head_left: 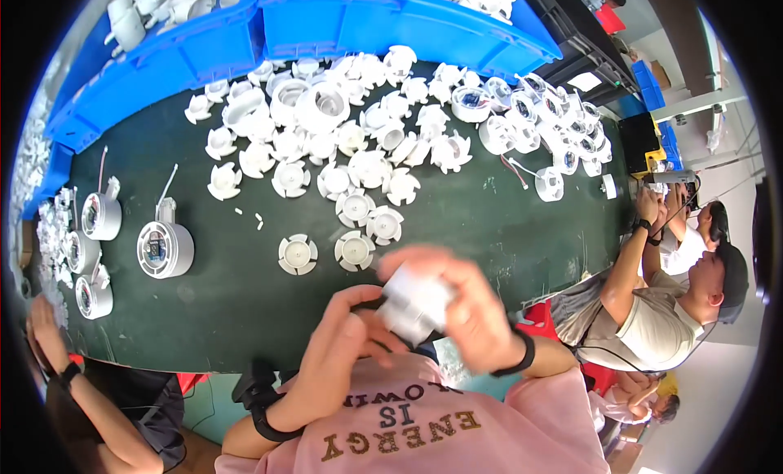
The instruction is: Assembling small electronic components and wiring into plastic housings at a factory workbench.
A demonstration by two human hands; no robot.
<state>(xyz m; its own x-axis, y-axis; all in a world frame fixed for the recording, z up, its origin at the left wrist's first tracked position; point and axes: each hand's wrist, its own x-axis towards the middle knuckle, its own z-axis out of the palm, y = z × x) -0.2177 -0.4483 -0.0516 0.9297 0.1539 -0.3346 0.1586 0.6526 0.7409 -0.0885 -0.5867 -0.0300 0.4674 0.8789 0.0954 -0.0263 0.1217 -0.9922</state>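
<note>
In front of my chest, my right hand (pixel 471 315) grips a white plastic housing (pixel 418 301), blurred by motion. The thumb and fingers close round its top and right side. At the housing's left side, my left hand (pixel 336 352) has its fingers apart and partly curled. Its fingertips lie close to the housing; whether they touch it I cannot tell. On the green table (pixel 236 311) beyond my hands lie white bladed fan wheels, the nearest being one wheel (pixel 298 254) on the left and another (pixel 355 250) beside it.
Blue bins (pixel 391 25) of white parts line the back. White housings with circuit boards (pixel 538 111) pile at the right. Round white units with boards (pixel 165 247) stand left. Co-workers sit on both sides; a co-worker's hand (pixel 47 335) rests at the left edge.
</note>
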